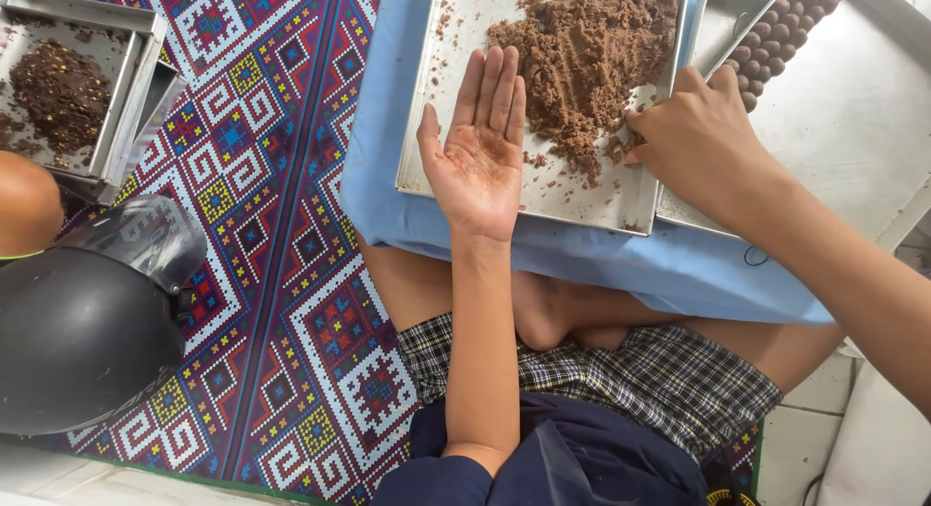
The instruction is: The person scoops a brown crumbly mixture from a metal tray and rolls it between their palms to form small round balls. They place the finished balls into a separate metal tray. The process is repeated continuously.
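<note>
While the left hand (482,162) lies flat with its palm up and its fingers pressed side by side, it holds nothing. Brown smears show on the palm. It rests over the near edge of a shiny metal tray (427,128). On that tray sits a big heap of brown crumbly dough (587,45), up at the far side, just beside the fingertips.

Over on the other side, the right hand (698,142) is curled, with its back facing up. Its fingertips dig into the near edge of the brown heap and pinch some of the crumbs. How much it has is hidden under the hand.

Under the tray lies a light blue cloth (621,263), spread over the person's bare knees. A second metal tray (722,21) sits to the right, and many small brown balls (781,26) lie in rows past it on a pale surface.

On the left, a bright patterned mat (281,225) covers the floor. A black helmet (87,322) rests on it, and another tray with dark crumbs (58,89) sits in the far corner.
</note>
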